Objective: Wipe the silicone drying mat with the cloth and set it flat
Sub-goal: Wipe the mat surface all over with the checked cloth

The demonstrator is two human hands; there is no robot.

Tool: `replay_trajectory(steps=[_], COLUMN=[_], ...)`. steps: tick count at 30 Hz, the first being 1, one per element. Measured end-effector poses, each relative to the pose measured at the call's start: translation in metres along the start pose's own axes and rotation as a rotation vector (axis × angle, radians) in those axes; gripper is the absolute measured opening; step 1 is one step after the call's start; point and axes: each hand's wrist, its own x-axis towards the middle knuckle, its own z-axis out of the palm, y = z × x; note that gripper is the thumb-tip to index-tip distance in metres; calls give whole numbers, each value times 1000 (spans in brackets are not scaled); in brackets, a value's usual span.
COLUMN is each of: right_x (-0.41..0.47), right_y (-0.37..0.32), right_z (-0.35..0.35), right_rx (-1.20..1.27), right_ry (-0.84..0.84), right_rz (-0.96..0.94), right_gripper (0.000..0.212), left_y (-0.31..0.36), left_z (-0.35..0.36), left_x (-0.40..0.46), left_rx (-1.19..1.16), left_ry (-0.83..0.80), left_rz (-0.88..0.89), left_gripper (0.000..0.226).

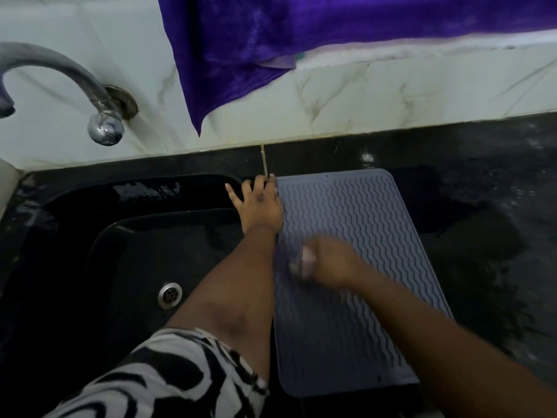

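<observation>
The grey mat (346, 267) lay flat on the black table (482, 206) beside the sink (120, 251); left hand (260, 205) splayed open, pinning its corner; right hand (324, 262), blurred, seemed mid-wipe, grip unclear; next, cover the far ridges

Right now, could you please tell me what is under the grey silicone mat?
The silicone mat lies flat on the black countertop beside the sink. Anything beneath it is covered and cannot be seen.

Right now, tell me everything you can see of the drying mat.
The drying mat is grey-blue, rectangular with rounded corners, ribbed with wavy ridges, and looks like silicone. It lies flat on the black counter beside the sink. The left hand presses its far left edge; the blurred right hand is over its middle.
</observation>
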Motion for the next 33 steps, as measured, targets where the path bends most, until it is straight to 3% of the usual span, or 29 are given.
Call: replay_trajectory(steps=[4,6,9,15,18,20,22,24,27,30,33], right_x=[92,107,85,-55,-102,-105,-85,-44,3,-2,-36], right_y=[-20,-22,-13,1,6,10,13,10,-8,-14,-5], right_z=[-36,-24,7,60,60,36,13,-3,-3,33,58], right_rx=[-223,-338,-421,-471,-374,-87,78,-25,-159,-408,-542], right_ry=[372,336,350,243,43,-69,8,173,232,294,329], right_rz=[3,39,23,-64,-63,-68,-70,-47,37,-4,-41], right_gripper=[23,36,37,51,36,14,9,19,42,35,27], left_y=[-1,-2,-1,0,5,9,12,12,3,-11,-8], left_z=[1,2,5,3,-8,-15,-19,-23,-23,-18,-17], left_x=[1,0,1,0,-2,-9,-24,-46,-75,-90,-88], left_rx=[19,39,47,40,81,100,40,-80,-173,-22,71], left_ry=[-13,-19,2,-9,-72,-123,-121,-62,-46,-147,-137], left_rz=[-12,-9,-9,-26,-3,23,62,121,177,234,261], left_gripper=[43,45,43,41,43,43,41,39,38,50,44])
